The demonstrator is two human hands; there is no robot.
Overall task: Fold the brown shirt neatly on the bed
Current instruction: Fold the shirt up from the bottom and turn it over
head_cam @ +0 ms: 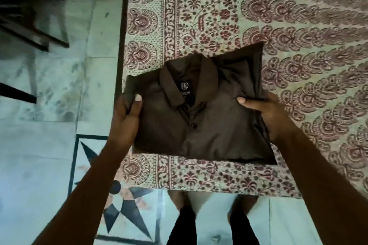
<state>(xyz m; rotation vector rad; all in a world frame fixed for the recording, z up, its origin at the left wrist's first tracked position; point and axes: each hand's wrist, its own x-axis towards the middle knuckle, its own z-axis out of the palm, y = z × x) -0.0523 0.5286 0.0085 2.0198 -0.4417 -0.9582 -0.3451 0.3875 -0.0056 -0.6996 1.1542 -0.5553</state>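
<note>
The brown shirt (203,117) is folded into a compact rectangle, collar and label facing up, buttons down the middle. It sits at the near left corner of the bed (298,45), which has a cream sheet with a maroon floral print. My left hand (125,117) grips the shirt's left edge, thumb on top and fingers underneath. My right hand (268,113) grips the right edge the same way, thumb on the fabric. The shirt's left edge reaches past the bed's side. I cannot tell whether the shirt rests on the sheet or is held slightly above it.
The bed's left side and near edge (199,187) border a pale tiled floor (39,145) with a black star inlay (119,211). Dark wooden furniture legs (29,32) stand at the far left. My own legs and feet (215,221) are just below the bed's edge.
</note>
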